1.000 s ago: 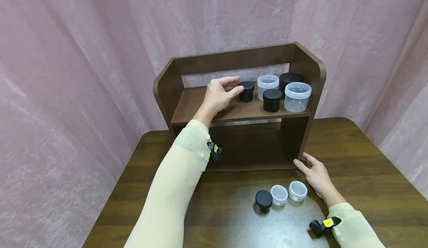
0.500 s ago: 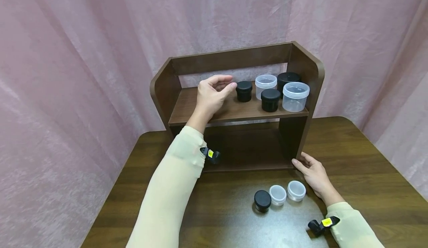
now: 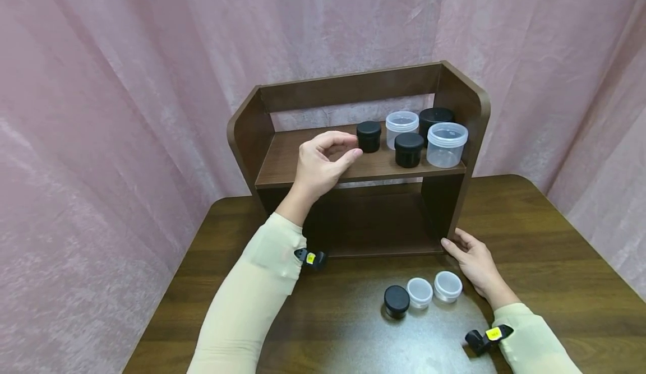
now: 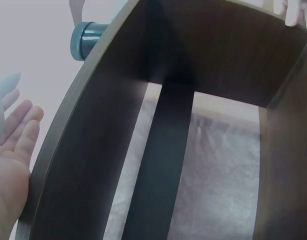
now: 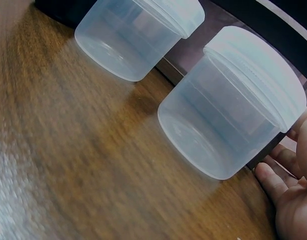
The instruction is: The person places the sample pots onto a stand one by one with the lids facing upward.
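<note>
My left hand (image 3: 322, 164) is in front of the upper board of a brown wooden shelf (image 3: 303, 158), holding nothing, thumb and fingers apart. Just right of its fingertips stands a small black lidded jar (image 3: 369, 137). Another small black jar (image 3: 408, 151), two clear lidded jars (image 3: 446, 148) (image 3: 398, 133) and a larger black jar (image 3: 435, 117) share that board. My right hand (image 3: 475, 264) grips the shelf's lower right front corner, thumb at the front edge, fingers along the outer side. In the left wrist view, the left hand (image 4: 11, 165) is beside the board's edge.
On the table (image 3: 343, 329), before the shelf, a small jar with a black lid (image 3: 396, 300) stands in a row with two small clear jars (image 3: 419, 292) (image 3: 447, 286), near the right hand. A pink curtain (image 3: 151, 82) hangs behind.
The left hand has drawn back from the small black jar, first to the left, then lower and toward the front. That jar stays standing on the shelf. The right hand keeps its place.
</note>
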{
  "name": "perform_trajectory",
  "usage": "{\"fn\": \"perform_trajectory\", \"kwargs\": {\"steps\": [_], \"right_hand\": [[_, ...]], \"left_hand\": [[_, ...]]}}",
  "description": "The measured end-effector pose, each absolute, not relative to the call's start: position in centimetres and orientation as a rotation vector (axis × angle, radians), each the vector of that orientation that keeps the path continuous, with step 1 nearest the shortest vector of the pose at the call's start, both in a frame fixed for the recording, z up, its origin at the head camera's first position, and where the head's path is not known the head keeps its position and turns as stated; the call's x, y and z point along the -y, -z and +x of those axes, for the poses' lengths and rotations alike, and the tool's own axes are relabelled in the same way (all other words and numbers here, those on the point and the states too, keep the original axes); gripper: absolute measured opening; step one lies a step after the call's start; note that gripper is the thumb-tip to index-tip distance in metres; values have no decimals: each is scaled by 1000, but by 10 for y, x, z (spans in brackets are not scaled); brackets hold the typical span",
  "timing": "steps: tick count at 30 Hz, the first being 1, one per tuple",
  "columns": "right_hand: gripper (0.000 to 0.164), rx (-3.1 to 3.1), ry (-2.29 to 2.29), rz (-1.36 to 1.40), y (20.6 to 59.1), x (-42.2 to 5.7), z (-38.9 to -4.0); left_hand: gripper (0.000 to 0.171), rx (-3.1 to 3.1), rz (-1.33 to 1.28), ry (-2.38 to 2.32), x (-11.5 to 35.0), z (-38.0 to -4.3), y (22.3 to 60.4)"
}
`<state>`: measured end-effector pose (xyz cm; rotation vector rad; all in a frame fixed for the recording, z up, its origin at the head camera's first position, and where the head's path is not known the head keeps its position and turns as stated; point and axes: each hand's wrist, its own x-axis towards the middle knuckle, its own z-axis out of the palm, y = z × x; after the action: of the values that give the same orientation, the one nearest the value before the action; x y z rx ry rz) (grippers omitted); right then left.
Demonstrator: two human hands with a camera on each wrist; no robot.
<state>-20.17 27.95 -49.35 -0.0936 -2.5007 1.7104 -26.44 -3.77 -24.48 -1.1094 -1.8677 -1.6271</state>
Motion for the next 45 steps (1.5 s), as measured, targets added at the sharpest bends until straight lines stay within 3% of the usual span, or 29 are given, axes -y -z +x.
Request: {"fn": "perform_trajectory", "kwargs": {"steps": [21, 36, 45], "right_hand": [[74, 2497, -1735, -103, 494, -280, -202], [68, 2486, -1729, -83, 494, -278, -202], [62, 2463, -1720, -86, 496, -277, -202]], "left_hand": [[20, 1980, -1244, 1684, 47, -214, 297], [20, 2240, -1248, 1676, 52, -208, 406], [23, 2387, -1303, 1572, 48, -197, 447]]}}
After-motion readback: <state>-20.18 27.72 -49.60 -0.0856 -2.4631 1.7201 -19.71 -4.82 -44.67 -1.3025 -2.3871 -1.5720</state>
